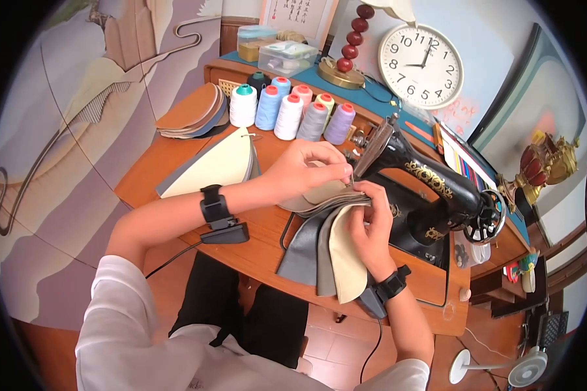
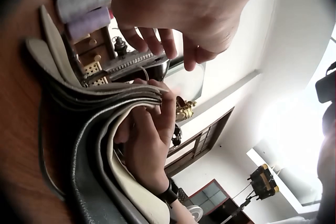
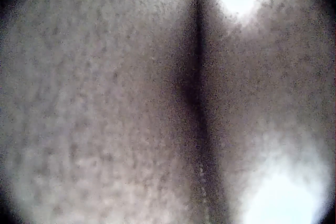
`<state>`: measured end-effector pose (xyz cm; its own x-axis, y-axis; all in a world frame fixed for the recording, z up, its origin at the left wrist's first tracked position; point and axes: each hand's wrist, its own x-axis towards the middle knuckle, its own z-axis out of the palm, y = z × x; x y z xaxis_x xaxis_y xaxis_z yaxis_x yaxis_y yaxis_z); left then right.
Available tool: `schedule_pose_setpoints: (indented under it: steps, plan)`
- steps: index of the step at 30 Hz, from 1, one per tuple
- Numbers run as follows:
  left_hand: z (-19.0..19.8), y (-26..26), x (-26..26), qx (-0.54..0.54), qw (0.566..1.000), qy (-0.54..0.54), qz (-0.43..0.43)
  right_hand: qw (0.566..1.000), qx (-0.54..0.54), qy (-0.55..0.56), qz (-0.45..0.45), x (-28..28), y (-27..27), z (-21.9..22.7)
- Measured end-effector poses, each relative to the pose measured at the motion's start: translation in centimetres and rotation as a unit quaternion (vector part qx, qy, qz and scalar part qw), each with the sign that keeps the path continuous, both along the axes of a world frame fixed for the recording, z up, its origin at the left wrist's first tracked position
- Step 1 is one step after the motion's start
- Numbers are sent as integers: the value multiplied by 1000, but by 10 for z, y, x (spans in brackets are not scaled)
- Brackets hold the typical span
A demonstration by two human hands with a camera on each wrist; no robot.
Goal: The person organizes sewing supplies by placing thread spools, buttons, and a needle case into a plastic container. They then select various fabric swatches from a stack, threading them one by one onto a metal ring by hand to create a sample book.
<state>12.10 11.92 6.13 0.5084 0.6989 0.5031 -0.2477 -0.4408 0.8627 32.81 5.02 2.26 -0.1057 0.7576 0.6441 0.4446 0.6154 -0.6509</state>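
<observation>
The machine (image 1: 430,182) blocked the way right of the panels (image 1: 306,247), its head just beyond the left grip (image 1: 310,171), so little room remained between them. Close-set spools (image 1: 287,117) barred the back. Bare counter (image 1: 262,228) gave a way in from the front left, beside the panels, with the left arm (image 1: 254,190) lying across behind it. The right grip (image 1: 370,228) occupied the panels' right edge.

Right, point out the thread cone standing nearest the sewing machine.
The purple cone, beside the grey cone, at the group's right-hand end in the head view. No other cone is purple; the rest stand farther from the sewing machine.
</observation>
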Motion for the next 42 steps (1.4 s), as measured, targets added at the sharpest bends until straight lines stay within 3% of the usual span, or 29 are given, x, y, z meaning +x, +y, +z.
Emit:
schedule_pose_setpoints:
  steps: [3, 7, 11, 12, 14, 15, 17, 18, 20, 25, 27, 31, 33, 34, 36, 37, 39, 40, 42]
  plan:
    - [18, 2, -30, -10, 1000, -12, -6, 1000, 23, -16, 0, -1, -2, 4]
    - [37, 26, -100, -1, 976, 128, 174, 1000, 16, -15, 0, -1, -2, 4]
    - [17, 102, -193, 43, 928, 166, 329, 1000, 20, -9, 6, -1, -2, 3]
    - [14, 110, -212, 44, 927, 169, 331, 1000, 15, -9, 5, -2, -3, 5]
    - [11, 121, -246, 96, 819, 326, 462, 1000, 6, -8, 5, -2, -4, 6]
    - [1, 136, -268, 97, 819, 326, 463, 1000, -4, -10, 1, -2, -5, 7]
    - [-21, 163, -308, 33, 702, 485, 520, 1000, 5, -5, 5, -2, -3, 4]
    - [-25, 166, -317, 36, 705, 481, 520, 1000, 13, -1, 7, -1, -2, 3]
    - [-29, 168, -317, -70, 642, 571, 506, 1000, 17, -4, 5, 0, -1, 3]
    - [-7, 148, -295, -96, 631, 544, 545, 1000, 12, 0, 10, 0, -1, 3]
    - [0, 138, -283, -68, 601, 566, 560, 1000, -2, 3, 12, 0, -4, 6]
    - [2, 145, -288, -11, 609, 548, 573, 1000, -19, 10, 18, 0, -6, 8]
    - [-1, 169, -303, 3, 654, 508, 560, 999, -22, 6, 24, 2, -6, 7]
    - [4, 176, -301, 1, 656, 506, 560, 1000, -11, 6, 22, 1, -4, 6]
    - [17, 178, -294, 5, 709, 420, 567, 1000, -2, 6, 22, 1, -3, 5]
    - [23, 172, -286, 2, 708, 420, 567, 1000, -5, 8, 24, 0, -3, 5]
    - [42, 158, -253, 18, 791, 217, 572, 1000, -7, 11, 25, 1, -4, 6]
    - [49, 149, -233, 18, 791, 218, 572, 1000, -7, 10, 22, 1, -4, 5]
    - [59, 124, -192, 88, 845, 61, 524, 1000, -8, 12, 19, 0, -3, 4]
